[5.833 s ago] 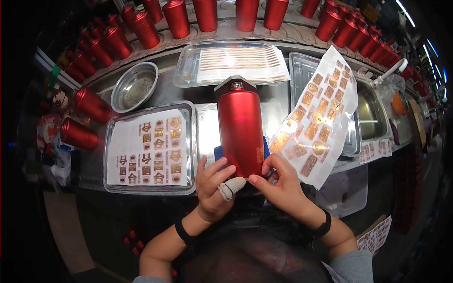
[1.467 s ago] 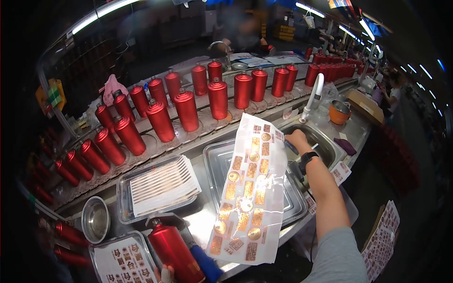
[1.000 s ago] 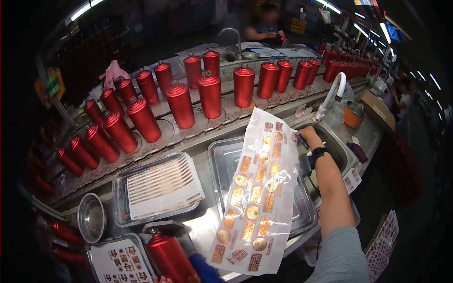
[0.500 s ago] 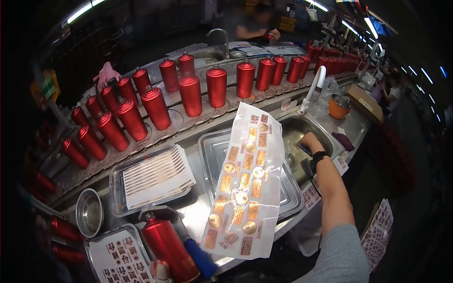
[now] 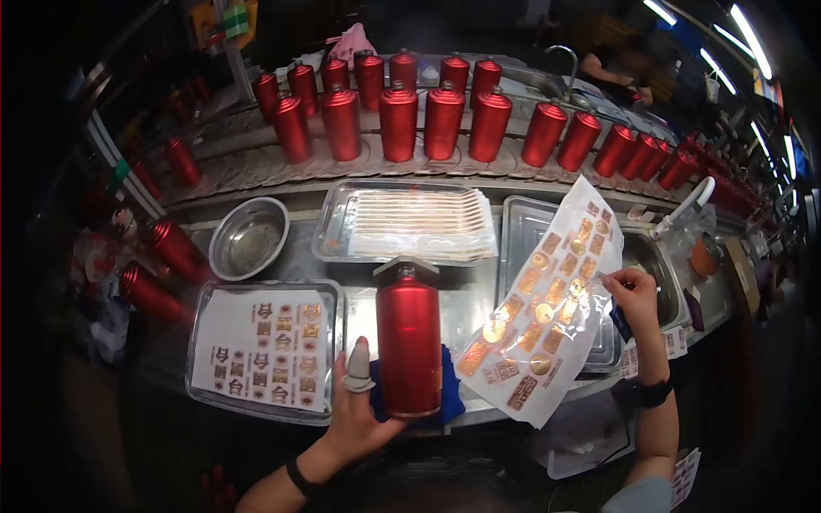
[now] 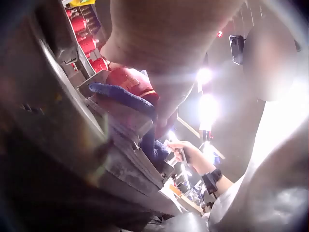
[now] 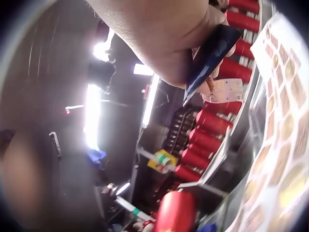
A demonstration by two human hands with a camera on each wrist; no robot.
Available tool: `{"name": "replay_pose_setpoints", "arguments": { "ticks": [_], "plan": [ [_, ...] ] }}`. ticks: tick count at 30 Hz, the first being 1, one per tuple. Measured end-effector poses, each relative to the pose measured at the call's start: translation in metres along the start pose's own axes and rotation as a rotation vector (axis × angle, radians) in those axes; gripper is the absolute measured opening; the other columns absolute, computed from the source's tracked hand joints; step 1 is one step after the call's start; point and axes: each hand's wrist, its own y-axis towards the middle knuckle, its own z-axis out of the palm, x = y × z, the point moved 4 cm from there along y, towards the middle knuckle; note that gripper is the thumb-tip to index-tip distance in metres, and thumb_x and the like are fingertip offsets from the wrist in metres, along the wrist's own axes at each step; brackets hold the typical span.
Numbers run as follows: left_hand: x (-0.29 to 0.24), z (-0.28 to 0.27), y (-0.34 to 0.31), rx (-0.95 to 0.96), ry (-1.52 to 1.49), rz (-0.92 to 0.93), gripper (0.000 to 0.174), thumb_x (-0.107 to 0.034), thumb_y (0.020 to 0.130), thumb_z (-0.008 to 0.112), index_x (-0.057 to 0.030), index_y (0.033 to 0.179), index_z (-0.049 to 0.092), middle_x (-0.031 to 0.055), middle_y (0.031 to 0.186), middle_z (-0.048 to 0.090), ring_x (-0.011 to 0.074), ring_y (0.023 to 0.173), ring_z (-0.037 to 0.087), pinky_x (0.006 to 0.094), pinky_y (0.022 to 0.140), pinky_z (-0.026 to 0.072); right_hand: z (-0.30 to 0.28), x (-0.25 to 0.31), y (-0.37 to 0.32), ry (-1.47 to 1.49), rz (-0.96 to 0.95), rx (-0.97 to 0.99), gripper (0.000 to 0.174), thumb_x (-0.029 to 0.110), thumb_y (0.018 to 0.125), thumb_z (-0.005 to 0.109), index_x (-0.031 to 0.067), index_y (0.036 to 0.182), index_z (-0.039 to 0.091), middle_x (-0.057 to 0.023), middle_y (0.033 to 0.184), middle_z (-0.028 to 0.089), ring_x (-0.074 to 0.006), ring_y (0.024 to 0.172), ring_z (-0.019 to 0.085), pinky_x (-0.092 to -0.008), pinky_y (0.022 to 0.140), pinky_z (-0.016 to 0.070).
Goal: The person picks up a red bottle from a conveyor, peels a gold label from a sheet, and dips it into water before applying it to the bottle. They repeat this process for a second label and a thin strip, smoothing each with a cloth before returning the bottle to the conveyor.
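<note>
A red bottle (image 5: 409,342) lies in front of the body with its neck pointing away, its base toward me, on a stand with blue cloth (image 5: 453,385). At its left side, my left hand (image 5: 352,419) has fingers extended, one wearing a white finger cover (image 5: 359,366), and the thumb reaches the base. Up on the right, my right hand (image 5: 634,295) pinches a small clear piece with printed marks (image 7: 224,90) between its fingertips. A flat dark blue scraper (image 7: 212,58) is tucked in the same hand. Beside it lies a large sheet of gold decals (image 5: 547,316).
A tray (image 5: 335,359) with a decal sheet stands left, a metal bowl (image 5: 248,239) behind it. A striped sheet (image 5: 419,224) lies in the back tray. Red bottles (image 5: 398,124) line the conveyor. A sink (image 5: 658,265) with a white faucet (image 5: 688,208) is at right.
The head view has swung back left toward the bottle. My right hand, lowered into the sink half a second ago, has risen out of it, still pinching the small piece. The left hand stays at the bottle.
</note>
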Motion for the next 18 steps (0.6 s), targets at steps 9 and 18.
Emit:
{"name": "replay_pose_setpoints", "arguments": {
  "ticks": [9,18],
  "plan": [
    [0.018,0.011,0.002,0.035,-0.352,-0.065,0.114,-0.025,0.069,0.09,0.0073,0.152,0.02,0.0261,0.148,0.038,0.0383,0.135,0.044,0.0436,0.111,0.0371,0.113,0.174,-0.124,0.27,-0.055,0.492,0.01,0.008,0.085,0.076,0.0005,0.09,0.076,-0.0008,0.078,0.071,-0.0023,0.062,0.055,-0.0179,0.057,0.0419],
    [0.005,0.001,0.004,-0.11,-0.185,0.032,0.111,-0.035,0.073,0.085,0.0053,0.151,0.019,0.0211,0.137,0.05,0.0388,0.125,0.052,0.0642,0.113,0.0213,0.169,0.204,-0.143,0.373,0.108,0.794,0.016,0.015,0.085,0.077,0.0008,0.092,0.075,-0.0031,0.08,0.07,-0.0061,0.074,0.061,-0.0219,0.065,0.0467]
  ]
}}
